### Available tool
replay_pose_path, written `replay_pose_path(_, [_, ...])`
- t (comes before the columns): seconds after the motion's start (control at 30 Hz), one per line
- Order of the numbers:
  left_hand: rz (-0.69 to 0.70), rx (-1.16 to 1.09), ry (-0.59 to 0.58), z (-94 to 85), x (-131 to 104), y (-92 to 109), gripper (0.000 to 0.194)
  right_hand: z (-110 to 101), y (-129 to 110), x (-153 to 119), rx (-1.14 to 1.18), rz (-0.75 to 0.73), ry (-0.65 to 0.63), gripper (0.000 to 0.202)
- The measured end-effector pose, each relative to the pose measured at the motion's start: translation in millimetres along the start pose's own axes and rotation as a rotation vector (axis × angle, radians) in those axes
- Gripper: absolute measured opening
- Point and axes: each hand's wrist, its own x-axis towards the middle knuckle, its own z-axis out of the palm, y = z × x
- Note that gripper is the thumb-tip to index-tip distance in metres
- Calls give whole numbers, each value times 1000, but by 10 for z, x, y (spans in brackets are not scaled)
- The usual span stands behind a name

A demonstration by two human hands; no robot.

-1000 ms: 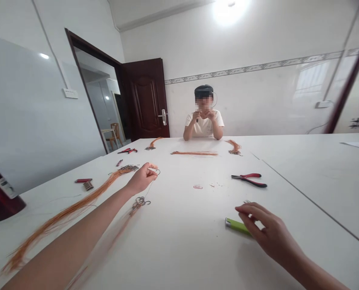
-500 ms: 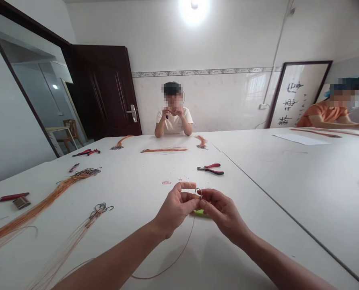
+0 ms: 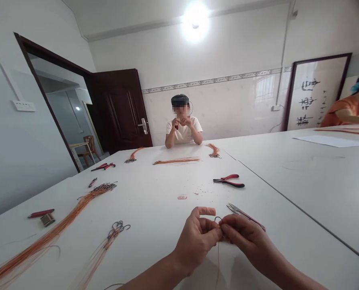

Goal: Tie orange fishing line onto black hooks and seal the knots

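Low in the head view, right of centre, my left hand (image 3: 197,239) and my right hand (image 3: 248,237) meet fingertip to fingertip. Both pinch a small dark hook (image 3: 218,218), whose curved end shows above the fingers; a thin line (image 3: 218,262) hangs down from it. A finger of my left hand carries a tan wrap. Just beyond my right hand lie scissors (image 3: 246,215), partly hidden by it. On the left, a small bunch of hooks (image 3: 117,230) with thin lines lies on the white table (image 3: 155,209).
A larger hook bundle (image 3: 102,189) with long orange lines lies at left, near a spool (image 3: 48,219) and a red tool (image 3: 41,213). Red-handled pliers (image 3: 229,181) lie ahead. A person (image 3: 184,129) sits opposite; another person (image 3: 351,106) is at far right.
The view has tilted up and turned left, so the table's contents appear lower and further right. The scissors now show by my right hand; the green object under my hands no longer shows.
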Motion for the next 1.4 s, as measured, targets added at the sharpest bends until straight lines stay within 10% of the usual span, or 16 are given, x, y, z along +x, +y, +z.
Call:
replay_pose_path(0.47, [-44,-164,34,55,-32,-42,46,-59,106,-12,-486,-130,20,26])
replay_pose_path(1.4, [76,-27,132,-41,55,-101,33,-163,131,26,-645,-184,44,21])
